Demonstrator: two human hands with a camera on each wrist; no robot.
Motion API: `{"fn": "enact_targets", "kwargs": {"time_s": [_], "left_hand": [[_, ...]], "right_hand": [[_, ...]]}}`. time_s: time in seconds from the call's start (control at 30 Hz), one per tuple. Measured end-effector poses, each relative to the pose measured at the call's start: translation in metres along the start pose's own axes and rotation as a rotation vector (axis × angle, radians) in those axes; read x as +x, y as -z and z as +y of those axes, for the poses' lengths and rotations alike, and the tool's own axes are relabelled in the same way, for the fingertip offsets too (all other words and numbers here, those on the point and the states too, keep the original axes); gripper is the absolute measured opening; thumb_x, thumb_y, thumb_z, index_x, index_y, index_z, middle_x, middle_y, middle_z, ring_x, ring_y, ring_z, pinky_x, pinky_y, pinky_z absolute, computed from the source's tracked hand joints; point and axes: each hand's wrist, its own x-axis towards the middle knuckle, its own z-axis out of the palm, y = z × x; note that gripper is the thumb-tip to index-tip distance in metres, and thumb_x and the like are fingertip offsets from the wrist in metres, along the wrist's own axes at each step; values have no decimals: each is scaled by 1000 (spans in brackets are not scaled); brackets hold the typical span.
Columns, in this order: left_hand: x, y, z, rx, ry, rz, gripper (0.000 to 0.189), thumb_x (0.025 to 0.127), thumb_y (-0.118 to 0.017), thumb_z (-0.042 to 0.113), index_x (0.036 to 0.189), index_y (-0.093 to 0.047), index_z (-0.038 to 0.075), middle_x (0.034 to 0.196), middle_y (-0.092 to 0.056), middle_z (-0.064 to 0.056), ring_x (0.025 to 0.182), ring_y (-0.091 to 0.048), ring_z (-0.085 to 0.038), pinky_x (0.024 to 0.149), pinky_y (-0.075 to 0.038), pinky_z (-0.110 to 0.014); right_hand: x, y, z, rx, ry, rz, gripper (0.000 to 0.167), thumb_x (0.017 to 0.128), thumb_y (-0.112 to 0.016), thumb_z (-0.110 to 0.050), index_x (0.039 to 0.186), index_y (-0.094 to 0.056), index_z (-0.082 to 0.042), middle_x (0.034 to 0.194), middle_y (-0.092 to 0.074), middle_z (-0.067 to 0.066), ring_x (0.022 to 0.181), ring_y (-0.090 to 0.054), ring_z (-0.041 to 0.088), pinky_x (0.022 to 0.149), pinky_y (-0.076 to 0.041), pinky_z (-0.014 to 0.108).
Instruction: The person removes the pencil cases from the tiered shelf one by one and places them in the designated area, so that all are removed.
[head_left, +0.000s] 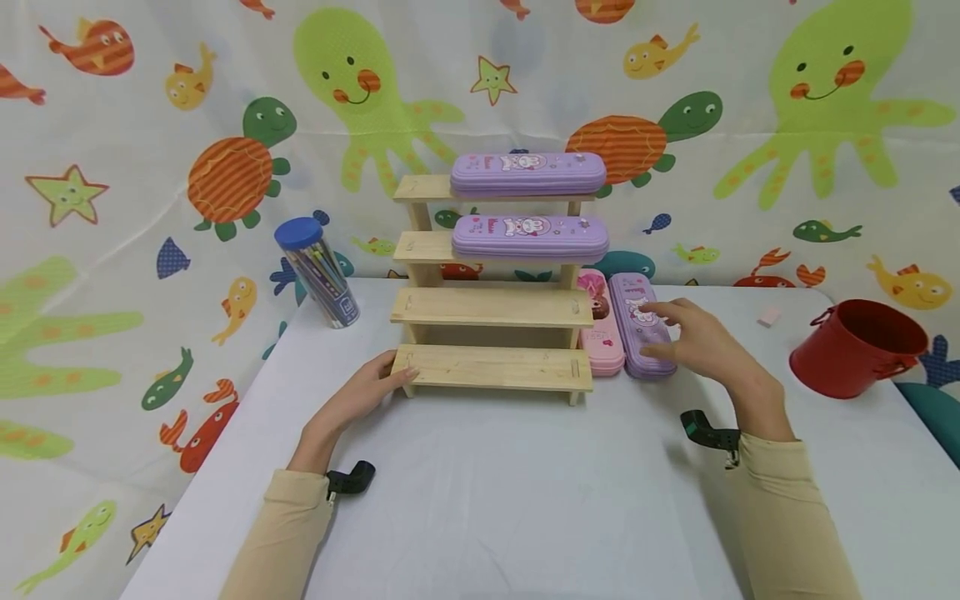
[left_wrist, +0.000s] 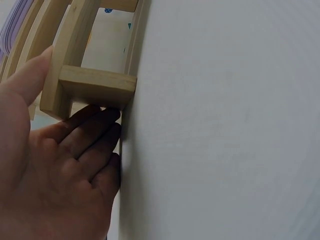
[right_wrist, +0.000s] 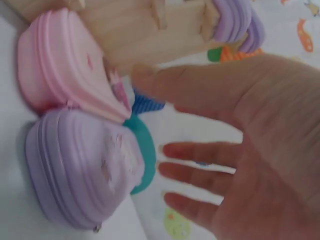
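Observation:
A stepped wooden shelf (head_left: 491,307) stands on the table. My left hand (head_left: 366,387) holds the left end of its lowest step, the thumb on the board and the fingers (left_wrist: 90,145) against its end. My right hand (head_left: 701,337), fingers spread, hovers over a purple pencil case (head_left: 641,321) lying right of the shelf; in the right wrist view a gap separates hand and purple case (right_wrist: 75,170). Beside it lies a pink pencil case (head_left: 602,342), partly behind the shelf. Two more purple cases rest on the top step (head_left: 528,173) and the second step (head_left: 530,237).
A clear tube of pens (head_left: 318,273) with a blue lid stands at the back left. On the right are a red bucket (head_left: 855,350) and a small pale pink block (head_left: 768,317). A cloth (head_left: 480,108) printed with sea animals hangs behind the white table (head_left: 510,492).

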Motion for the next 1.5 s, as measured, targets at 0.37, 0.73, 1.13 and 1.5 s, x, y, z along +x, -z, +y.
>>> {"fn": "enact_targets", "kwargs": {"time_s": [0.37, 0.73, 1.13, 1.5], "left_hand": [[1, -1, -6, 14, 0, 0, 83, 96, -56, 57, 156, -27, 7, 160, -33, -18, 151, -25, -38, 121, -24, -57], [-1, -2, -4, 14, 2, -4, 83, 96, -55, 58, 158, -25, 11, 162, -30, -15, 152, -22, -37, 122, -23, -57], [-3, 0, -3, -9, 21, -18, 88, 95, -55, 60, 159, -20, 12, 165, -24, -13, 154, -17, -35, 123, -20, -56], [-4, 1, 0, -30, 18, -15, 86, 95, -56, 59, 158, -24, 11, 163, -29, -12, 154, -19, -33, 123, -20, -56]], "right_hand": [[2, 1, -24, 149, 174, 142, 67, 89, -75, -22, 148, -45, -13, 148, -45, 18, 135, -43, 40, 112, -34, 64], [34, 16, -57, 222, 323, 289, 67, 86, -77, -13, 146, -47, -12, 147, -46, 15, 130, -45, 36, 111, -35, 62], [67, 24, -81, 232, 340, 296, 67, 87, -78, -19, 146, -47, -13, 152, -43, 11, 139, -41, 32, 112, -39, 58], [76, 20, -84, 275, 317, 278, 60, 86, -77, -13, 139, -50, -7, 149, -43, 15, 135, -43, 33, 114, -37, 57]]}}
